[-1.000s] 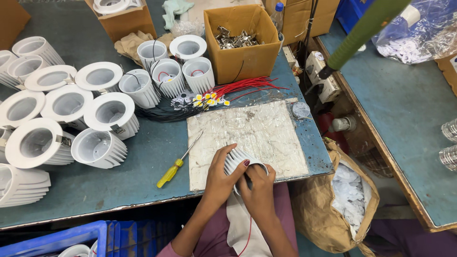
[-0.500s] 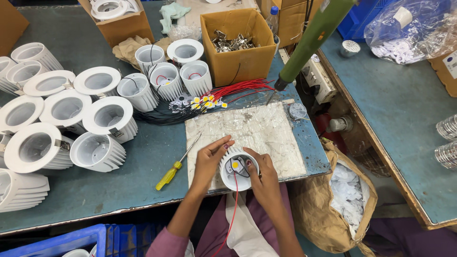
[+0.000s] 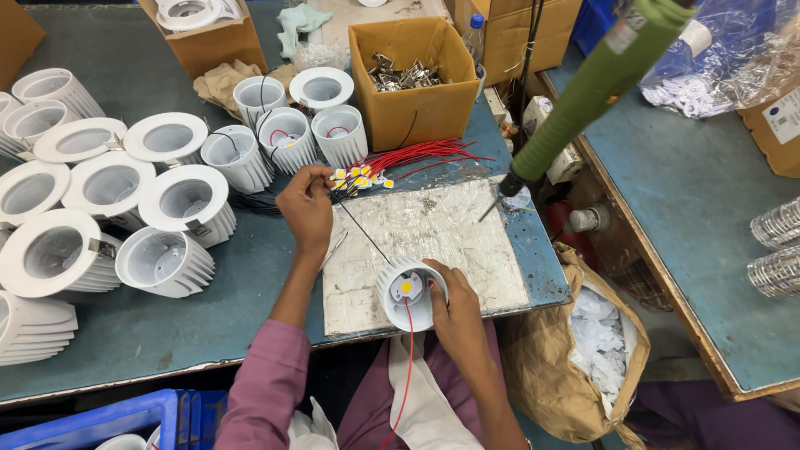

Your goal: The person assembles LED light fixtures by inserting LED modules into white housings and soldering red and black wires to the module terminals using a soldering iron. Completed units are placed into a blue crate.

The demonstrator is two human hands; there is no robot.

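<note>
Right hand [image 3: 454,310] is gripping the white lamp housing [image 3: 408,293] on the work plate [image 3: 433,229]; left hand [image 3: 307,204], beyond it, is pinching a black wire [image 3: 362,233] — best kept taut.

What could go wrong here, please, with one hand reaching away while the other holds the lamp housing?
The right hand alone steadies the white housing near the table's front edge, so it might tip or slide off. A thin black wire runs from it towards the left hand and could tug the housing. The hanging green screwdriver points at the work mat and might swing into the hands.
</note>
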